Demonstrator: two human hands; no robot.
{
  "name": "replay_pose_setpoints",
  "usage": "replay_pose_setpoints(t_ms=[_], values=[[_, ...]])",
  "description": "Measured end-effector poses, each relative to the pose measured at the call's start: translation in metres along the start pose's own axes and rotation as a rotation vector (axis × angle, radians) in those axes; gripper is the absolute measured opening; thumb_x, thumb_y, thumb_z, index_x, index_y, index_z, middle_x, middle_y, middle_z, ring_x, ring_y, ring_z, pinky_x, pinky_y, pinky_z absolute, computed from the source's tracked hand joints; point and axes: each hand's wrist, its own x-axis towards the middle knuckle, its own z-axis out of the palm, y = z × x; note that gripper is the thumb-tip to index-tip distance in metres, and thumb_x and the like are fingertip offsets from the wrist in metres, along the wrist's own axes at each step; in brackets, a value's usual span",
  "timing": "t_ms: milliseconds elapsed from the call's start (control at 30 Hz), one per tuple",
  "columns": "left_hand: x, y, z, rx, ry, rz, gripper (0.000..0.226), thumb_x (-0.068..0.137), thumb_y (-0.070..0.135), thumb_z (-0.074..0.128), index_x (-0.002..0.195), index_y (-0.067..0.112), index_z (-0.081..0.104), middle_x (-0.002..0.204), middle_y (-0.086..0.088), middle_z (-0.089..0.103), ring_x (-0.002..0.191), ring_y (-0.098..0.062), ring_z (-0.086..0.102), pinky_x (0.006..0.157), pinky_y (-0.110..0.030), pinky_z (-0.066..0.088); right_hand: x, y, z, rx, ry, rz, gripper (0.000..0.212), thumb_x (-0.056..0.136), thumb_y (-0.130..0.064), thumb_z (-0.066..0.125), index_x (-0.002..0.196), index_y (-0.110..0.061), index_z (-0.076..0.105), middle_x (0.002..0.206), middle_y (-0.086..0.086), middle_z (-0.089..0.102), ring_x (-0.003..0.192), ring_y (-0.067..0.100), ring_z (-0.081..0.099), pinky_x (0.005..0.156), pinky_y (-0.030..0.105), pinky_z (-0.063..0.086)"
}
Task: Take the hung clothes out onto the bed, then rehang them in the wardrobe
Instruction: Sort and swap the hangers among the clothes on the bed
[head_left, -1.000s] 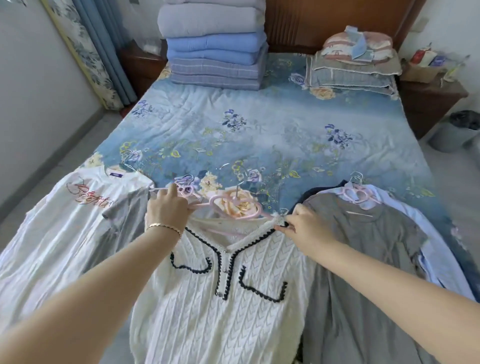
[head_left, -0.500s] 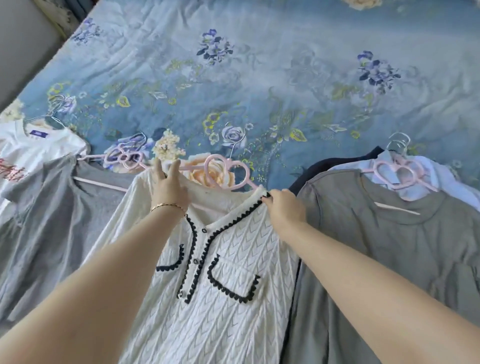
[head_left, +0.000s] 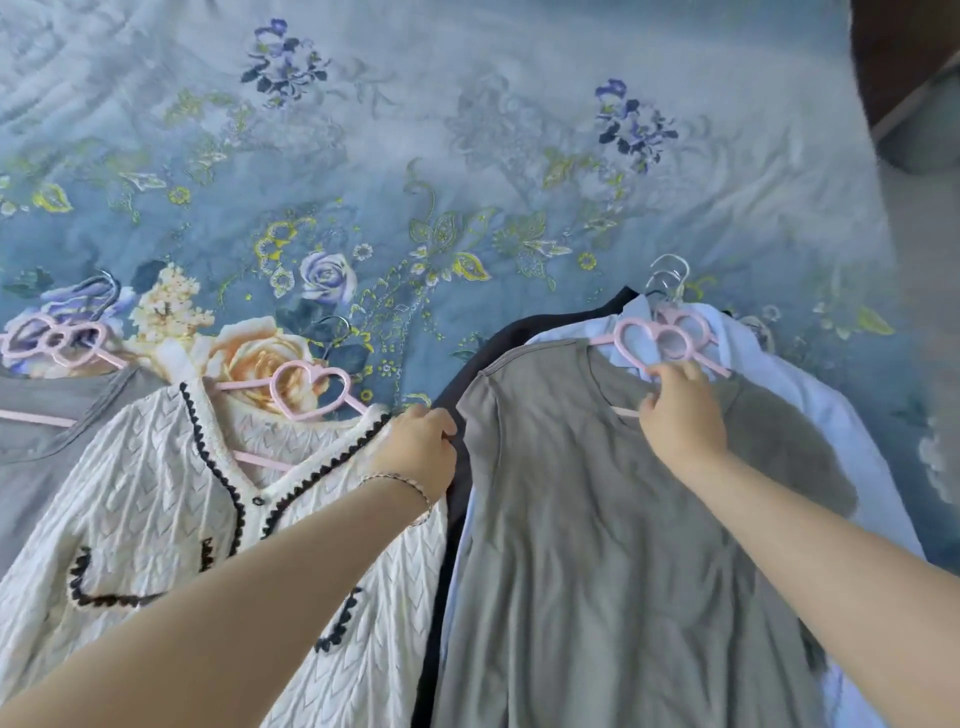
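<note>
Floral-quilted bed (head_left: 519, 156), hangered clothes laid flat. Right hand (head_left: 680, 415) pinches the pink hanger (head_left: 670, 338) at the grey top (head_left: 597, 519) neckline. Left hand (head_left: 421, 452), well apart, curls on that top's shoulder edge beside the white cardigan (head_left: 156, 493), probably to lift it level.

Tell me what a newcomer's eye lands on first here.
The white cable-knit cardigan with black trim, lower left, stands out against the blue floral bedspread. Beside it, to the right, lies a grey top, whose pink heart hanger the right hand pinches. The left hand sits between the two garments.
</note>
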Motion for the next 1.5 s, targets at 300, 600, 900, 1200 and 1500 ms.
replay_pose_setpoints(t_ms=[300, 600, 900, 1200, 1500], values=[[0.019, 0.053, 0.031, -0.066, 0.065, 0.067, 0.026, 0.087, -0.003, 0.046, 0.102, 0.004, 0.066, 0.11, -0.011, 0.057, 0.104, -0.028, 0.055, 0.091, -0.032, 0.042, 0.054, 0.094, 0.002, -0.287, -0.203, 0.292, 0.075, 0.085, -0.041, 0.062, 0.142, -0.009, 0.024, 0.149, 0.011, 0.027, 0.139, 0.029, 0.023, 0.109, 0.043, 0.025], [-0.02, 0.059, 0.027, -0.103, 0.068, 0.024, 0.027, 0.087, -0.005, 0.047, 0.106, 0.004, 0.064, 0.097, -0.001, 0.048, 0.085, -0.021, 0.049, 0.08, -0.019, 0.036, 0.013, 0.11, -0.044, 0.02, 0.334, 0.034, 0.036, 0.091, -0.036, 0.054, 0.076, -0.004, 0.054, 0.077, 0.019, 0.064, 0.075, 0.043, 0.058, 0.057, 0.034, 0.031], [-0.083, 0.091, -0.044, -0.01, 0.265, 0.194, 0.09, 0.078, 0.034, 0.07, 0.148, 0.024, 0.015, 0.156, 0.002, 0.012, 0.143, -0.018, 0.015, 0.113, -0.035, 0.014, -0.08, 0.069, -0.144, 0.096, 0.726, -0.393, 0.038, 0.085, -0.031, 0.053, 0.057, -0.005, 0.054, 0.041, 0.006, 0.042, 0.039, 0.033, 0.043, 0.051, 0.025, 0.026], [-0.21, 0.082, -0.189, -0.087, 0.479, 0.229, 0.03, 0.095, 0.031, 0.05, 0.116, 0.012, 0.059, 0.12, -0.011, 0.052, 0.115, -0.029, 0.048, 0.099, -0.037, 0.03, -0.233, -0.061, -0.271, -0.015, 1.006, -0.651, 0.024, 0.081, -0.03, 0.06, 0.066, -0.012, 0.066, 0.049, -0.002, 0.055, 0.05, 0.027, 0.057, 0.064, 0.032, 0.028], [-0.432, -0.034, -0.318, -0.29, 0.763, 0.403, 0.022, 0.095, 0.024, 0.049, 0.076, 0.013, 0.047, 0.089, -0.007, 0.043, 0.093, -0.026, 0.043, 0.078, -0.032, 0.03, -0.462, -0.219, -0.358, -0.008, 1.052, -0.806, 0.016, 0.081, -0.026, 0.068, 0.075, -0.011, 0.07, 0.055, 0.004, 0.062, 0.054, 0.03, 0.06, 0.058, 0.03, 0.038]])
